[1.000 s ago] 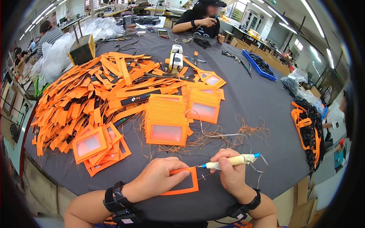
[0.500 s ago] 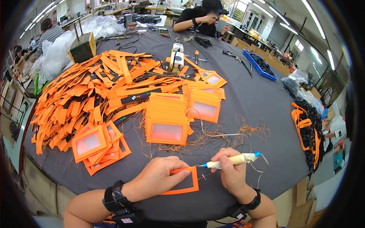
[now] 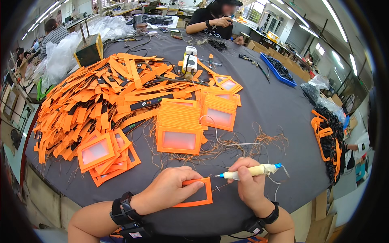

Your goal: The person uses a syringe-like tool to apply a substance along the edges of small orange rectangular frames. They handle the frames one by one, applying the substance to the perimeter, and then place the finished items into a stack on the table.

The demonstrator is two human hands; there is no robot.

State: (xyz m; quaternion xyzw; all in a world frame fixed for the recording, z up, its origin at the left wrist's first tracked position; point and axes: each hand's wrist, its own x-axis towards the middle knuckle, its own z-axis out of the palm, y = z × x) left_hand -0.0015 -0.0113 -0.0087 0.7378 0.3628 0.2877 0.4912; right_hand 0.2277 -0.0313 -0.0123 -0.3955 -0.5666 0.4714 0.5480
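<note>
My left hand (image 3: 172, 185) pinches the top edge of an orange rectangular window frame (image 3: 206, 198) between thumb and fingers. Its left part is hidden under that hand. My right hand (image 3: 249, 184) grips a corded pen, like a soldering iron (image 3: 253, 170), with a cream-wrapped handle and blue ends. The pen's thin metal tip points left, just apart from the frame's upper right corner. A loose thread trails beside the frame's right edge. Beyond my hands stands a neat stack of orange window frames (image 3: 181, 153), with a second stack (image 3: 219, 116) to its right.
Orange and black strips (image 3: 81, 109) form a big heap at left, with loose frames (image 3: 96, 154) in front. Cut threads (image 3: 269, 137) litter the middle. A white-yellow device (image 3: 189, 62), blue tray (image 3: 279, 71) and black-orange pile (image 3: 330, 141) lie farther out. A person (image 3: 212, 20) works opposite.
My right hand has drawn the pen slightly right, so its tip has moved off the frame's corner. The left hand and frame have hardly moved. The person opposite has lowered a hand.
</note>
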